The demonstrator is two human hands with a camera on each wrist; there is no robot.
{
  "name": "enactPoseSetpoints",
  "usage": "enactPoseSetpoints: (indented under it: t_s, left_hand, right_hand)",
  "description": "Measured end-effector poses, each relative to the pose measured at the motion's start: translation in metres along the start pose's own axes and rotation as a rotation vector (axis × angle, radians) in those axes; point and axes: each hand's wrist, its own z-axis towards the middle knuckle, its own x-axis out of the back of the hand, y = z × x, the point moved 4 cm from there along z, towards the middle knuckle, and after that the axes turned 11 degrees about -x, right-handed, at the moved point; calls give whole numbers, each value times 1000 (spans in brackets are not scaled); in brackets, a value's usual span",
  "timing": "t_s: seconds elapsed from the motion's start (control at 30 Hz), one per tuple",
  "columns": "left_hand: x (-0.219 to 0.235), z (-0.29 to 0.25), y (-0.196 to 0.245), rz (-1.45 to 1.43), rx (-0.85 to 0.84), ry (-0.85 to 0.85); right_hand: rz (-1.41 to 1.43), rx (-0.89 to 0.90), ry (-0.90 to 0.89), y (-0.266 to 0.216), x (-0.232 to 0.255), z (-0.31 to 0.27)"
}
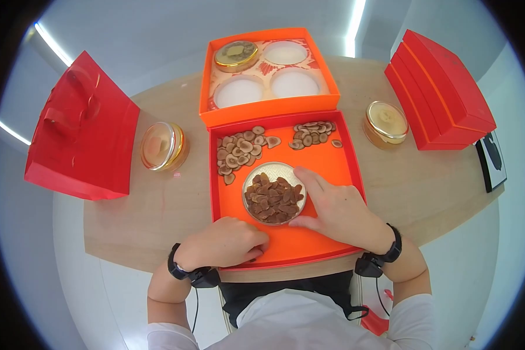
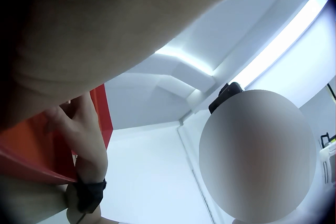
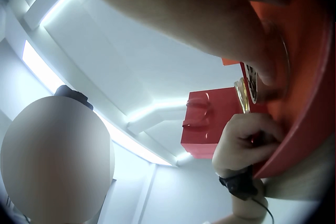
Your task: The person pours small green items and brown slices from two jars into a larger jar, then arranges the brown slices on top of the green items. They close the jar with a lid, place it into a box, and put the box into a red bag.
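Observation:
An open round jar [image 1: 266, 170] stands in the shallow red box [image 1: 356, 157] with the orange floor. Reddish-brown dried slices [image 1: 274, 201] cover most of its bottom. My right hand [image 1: 347, 213] holds the jar's right side, with fingertips at the far rim and the thumb at the near rim. At the box's front left lies my left hand [image 1: 227, 242], its fingers curled down by the orange floor; I cannot tell whether they pinch anything. Pale-rimmed round slices lie behind the jar in a left pile [image 1: 239, 153] and a smaller right pile [image 1: 315, 133].
Behind, an orange box [image 1: 268, 111] has several round wells, one holding a gold-rimmed jar [image 1: 237, 55]. Gold-lidded jars stand left [image 1: 162, 146] and right [image 1: 386, 122]. A red gift bag [image 1: 93, 140] stands left; red boxes [image 1: 440, 93] stand right, beside a black-and-white item [image 1: 492, 160].

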Motion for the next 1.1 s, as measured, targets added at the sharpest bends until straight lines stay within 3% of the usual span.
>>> enactPoseSetpoints:
  t_s: [0.3, 0.4, 0.5, 0.6, 0.8, 0.9, 1.0, 1.1]
  left_hand:
    - [11, -3, 3, -156, -8, 80]
    - [27, -3, 12, -185, -79, 343]
    - [32, -2, 12, -240, -26, 570]
    - [36, 1, 8, -106, -11, 738]
    - [38, 0, 4, -136, 60, 884]
    - [44, -14, 7, -320, 117, 581]
    - [34, -19, 8, -131, 51, 142]
    - [16, -15, 3, 30, 24, -46]
  right_hand:
    - [19, 16, 3, 0, -1, 0]
    - [2, 36, 16, 2, -2, 0]
    - [-7, 48, 23, 3, -3, 0]
    - [17, 41, 26, 5, -3, 1]
    - [51, 40, -20, 3, -1, 1]
    - [53, 36, -25, 3, -1, 0]
    - [55, 32, -26, 1, 0, 0]
    - [61, 38, -25, 3, -1, 1]
